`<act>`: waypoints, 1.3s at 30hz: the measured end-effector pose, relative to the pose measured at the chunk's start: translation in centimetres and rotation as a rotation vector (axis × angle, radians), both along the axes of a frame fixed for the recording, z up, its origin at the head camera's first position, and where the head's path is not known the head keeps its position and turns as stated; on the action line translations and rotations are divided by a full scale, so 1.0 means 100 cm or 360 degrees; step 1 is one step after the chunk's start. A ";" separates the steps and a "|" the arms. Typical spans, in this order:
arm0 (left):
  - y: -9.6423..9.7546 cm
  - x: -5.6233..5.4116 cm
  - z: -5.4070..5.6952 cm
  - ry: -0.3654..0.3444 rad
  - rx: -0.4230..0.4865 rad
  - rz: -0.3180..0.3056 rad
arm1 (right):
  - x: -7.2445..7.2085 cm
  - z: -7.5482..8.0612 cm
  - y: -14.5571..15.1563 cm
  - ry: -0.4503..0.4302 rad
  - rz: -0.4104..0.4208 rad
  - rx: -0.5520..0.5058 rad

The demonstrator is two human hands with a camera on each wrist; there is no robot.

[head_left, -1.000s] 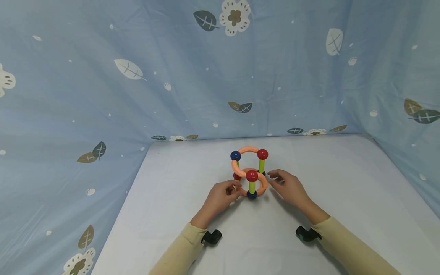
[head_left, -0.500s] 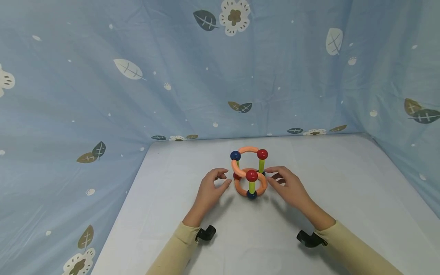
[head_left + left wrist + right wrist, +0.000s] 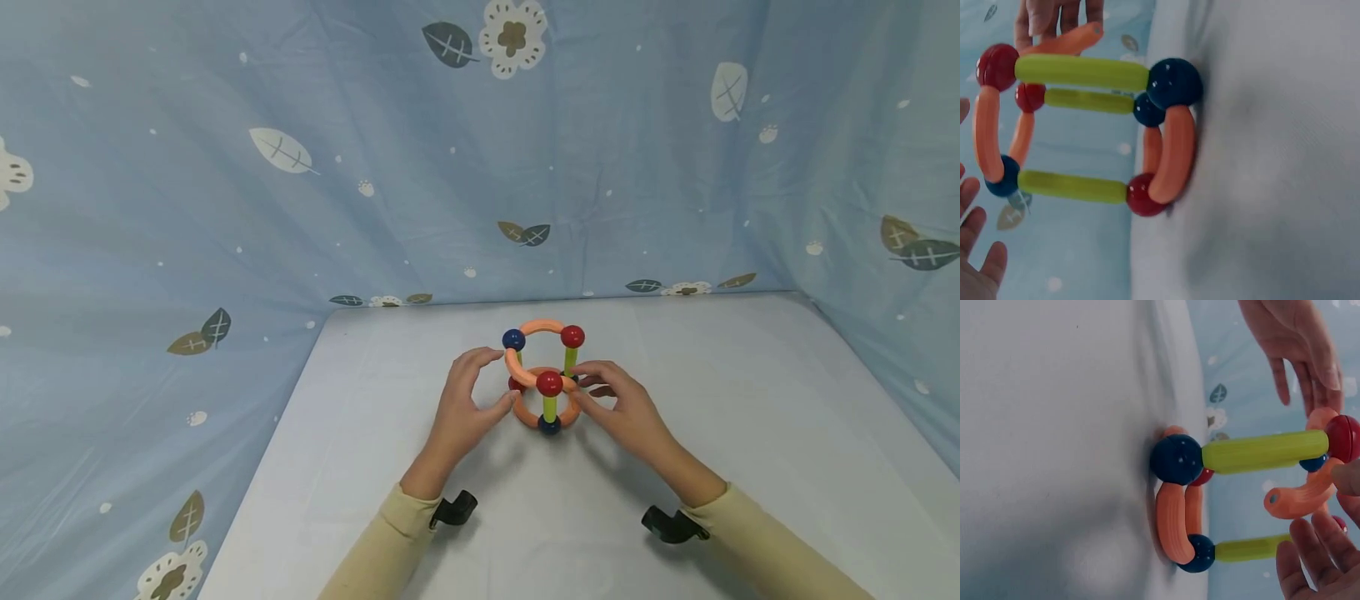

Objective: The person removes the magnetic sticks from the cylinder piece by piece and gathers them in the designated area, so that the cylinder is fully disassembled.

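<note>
A magnetic stick-and-ball frame stands on the white cloth, with yellow-green upright sticks (image 3: 1085,72) joining a lower orange ring (image 3: 525,414) to upper orange arcs. Red balls (image 3: 550,383) and blue balls (image 3: 513,339) sit at the joints. From the front red ball one curved orange stick (image 3: 1300,497) reaches right, its far end free. My right hand (image 3: 633,417) pinches this stick, thumb on one side and fingers on the other. On the left, my left hand (image 3: 459,412) is spread in a wide C beside the frame, fingertips close to the upper blue ball and thumb lower down.
The white-covered table (image 3: 375,358) extends around the frame. Behind and beside it hangs a blue curtain (image 3: 420,167) printed with leaves and flowers. A black wrist camera is worn on the left wrist (image 3: 455,508) and the right wrist (image 3: 672,525).
My left hand has left the lower ring, drawn back, opened wide and come near the upper left side. The right hand has moved in slightly and the free curved stick has swung up.
</note>
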State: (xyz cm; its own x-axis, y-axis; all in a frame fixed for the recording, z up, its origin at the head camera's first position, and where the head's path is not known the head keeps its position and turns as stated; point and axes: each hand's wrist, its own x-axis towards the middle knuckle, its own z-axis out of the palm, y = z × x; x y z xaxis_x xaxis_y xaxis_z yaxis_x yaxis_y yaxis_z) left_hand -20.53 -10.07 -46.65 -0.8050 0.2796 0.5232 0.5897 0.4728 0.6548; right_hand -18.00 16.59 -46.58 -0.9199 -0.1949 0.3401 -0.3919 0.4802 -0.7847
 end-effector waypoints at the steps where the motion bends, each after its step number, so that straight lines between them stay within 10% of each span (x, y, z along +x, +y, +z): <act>1: 0.002 0.000 0.001 0.0017 -0.0004 -0.0024 | 0.000 0.000 -0.001 0.0008 0.0008 -0.0006; 18: 0.031 -0.006 0.013 0.0279 -0.0166 -0.0302 | -0.002 -0.002 -0.009 0.0096 0.0079 -0.0042; 39: 0.034 -0.002 0.015 0.0202 -0.0185 -0.0285 | -0.004 -0.005 -0.004 0.0070 0.0031 0.0110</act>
State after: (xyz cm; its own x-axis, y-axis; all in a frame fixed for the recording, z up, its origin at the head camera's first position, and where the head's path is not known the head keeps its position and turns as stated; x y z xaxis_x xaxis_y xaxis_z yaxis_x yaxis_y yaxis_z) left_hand -20.77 -6.71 -45.17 -0.6671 0.4759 0.5732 0.7450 0.4212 0.5173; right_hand -18.42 16.23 -47.07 -0.9002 -0.2372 0.3652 -0.4351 0.5244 -0.7319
